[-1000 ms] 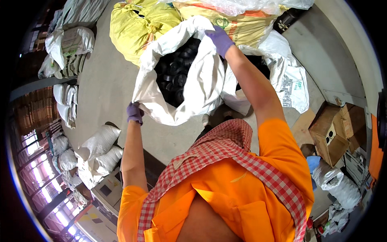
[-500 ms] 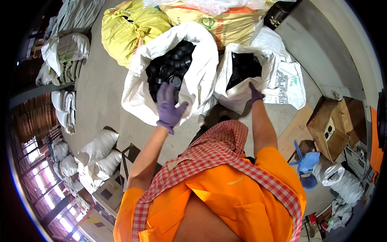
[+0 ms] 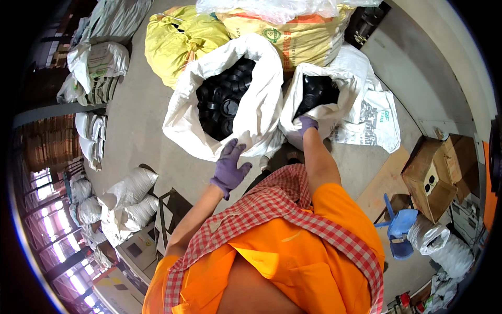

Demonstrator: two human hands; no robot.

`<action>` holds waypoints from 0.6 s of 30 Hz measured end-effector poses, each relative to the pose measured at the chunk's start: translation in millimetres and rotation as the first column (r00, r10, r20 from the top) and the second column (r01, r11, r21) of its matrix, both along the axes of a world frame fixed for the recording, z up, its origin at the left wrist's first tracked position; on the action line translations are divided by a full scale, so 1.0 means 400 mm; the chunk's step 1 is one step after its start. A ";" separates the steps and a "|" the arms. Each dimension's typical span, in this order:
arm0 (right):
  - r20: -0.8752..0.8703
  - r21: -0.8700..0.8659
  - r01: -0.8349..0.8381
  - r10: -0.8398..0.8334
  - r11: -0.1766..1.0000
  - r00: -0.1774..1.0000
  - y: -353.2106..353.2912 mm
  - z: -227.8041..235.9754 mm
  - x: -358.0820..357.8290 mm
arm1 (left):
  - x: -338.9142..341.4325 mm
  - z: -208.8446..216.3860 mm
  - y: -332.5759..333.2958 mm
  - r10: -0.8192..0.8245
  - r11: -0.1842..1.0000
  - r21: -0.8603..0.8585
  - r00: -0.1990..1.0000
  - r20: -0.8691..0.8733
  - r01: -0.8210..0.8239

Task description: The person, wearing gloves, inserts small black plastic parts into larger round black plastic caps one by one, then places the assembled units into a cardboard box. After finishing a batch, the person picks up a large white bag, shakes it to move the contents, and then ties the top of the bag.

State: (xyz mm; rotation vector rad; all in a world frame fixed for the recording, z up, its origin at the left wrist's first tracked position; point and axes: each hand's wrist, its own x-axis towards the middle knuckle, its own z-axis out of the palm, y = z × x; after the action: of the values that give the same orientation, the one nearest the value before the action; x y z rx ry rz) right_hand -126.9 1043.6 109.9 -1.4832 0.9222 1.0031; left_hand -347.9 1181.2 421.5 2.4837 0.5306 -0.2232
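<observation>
Two white woven sacks with turned-down rims stand in front of me. The larger sack (image 3: 184, 123) is filled with round black plastic caps (image 3: 229, 108). In the smaller sack (image 3: 292, 107) lie shiny black pieces (image 3: 318, 90) whose kind I cannot make out. My left hand (image 3: 230, 168), in a purple glove, is held just off the near rim of the larger sack, fingers apart and nothing in them. My right hand (image 3: 308, 124), gloved alike, is closed on the near rim of the smaller sack; its fingertips are partly hidden.
A tied yellow sack (image 3: 183, 44) and a big printed yellow sack (image 3: 293, 39) stand behind. A flattened white sack (image 3: 374, 123) lies at the right, near a cardboard box (image 3: 431, 180) and a blue plastic stool (image 3: 401, 222). Stuffed white sacks (image 3: 130, 188) lie at the left.
My left hand has drawn back from over the black caps to outside the larger sack's near rim. My right hand has shifted left along the smaller sack's rim.
</observation>
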 end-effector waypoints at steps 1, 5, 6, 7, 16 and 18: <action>0.021 0.301 0.208 -0.224 0.931 0.974 -0.017 0.028 -0.041 | -0.029 -0.007 -0.004 0.025 0.999 -0.027 1.000 0.000 -0.025; 0.554 -0.627 -0.622 0.830 0.468 0.065 -0.135 0.185 -0.073 | -0.105 0.006 -0.011 0.026 0.986 -0.163 0.993 -0.114 -0.044; 0.620 -0.633 -0.578 0.784 0.514 0.018 -0.166 0.198 -0.085 | -0.115 0.005 -0.012 0.015 0.982 -0.184 0.988 -0.153 -0.043; 0.679 -0.632 -0.535 0.733 0.561 -0.034 -0.201 0.214 -0.101 | -0.122 0.003 -0.017 0.004 0.981 -0.189 0.987 -0.163 -0.036; 0.883 -0.186 -0.587 0.397 0.788 0.252 -0.336 0.602 -0.059 | -0.129 -0.060 -0.015 -0.059 0.995 -0.081 0.996 0.063 0.064; 0.894 -0.274 -0.491 0.408 0.827 0.187 -0.369 0.700 -0.062 | -0.091 -0.034 0.013 -0.012 0.997 -0.074 0.971 0.239 0.031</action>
State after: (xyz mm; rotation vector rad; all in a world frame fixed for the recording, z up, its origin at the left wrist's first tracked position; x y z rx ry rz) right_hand -151.7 896.0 390.1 -1.9356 -0.4824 0.3381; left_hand -384.2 1186.4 408.1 2.3988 0.3864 0.0470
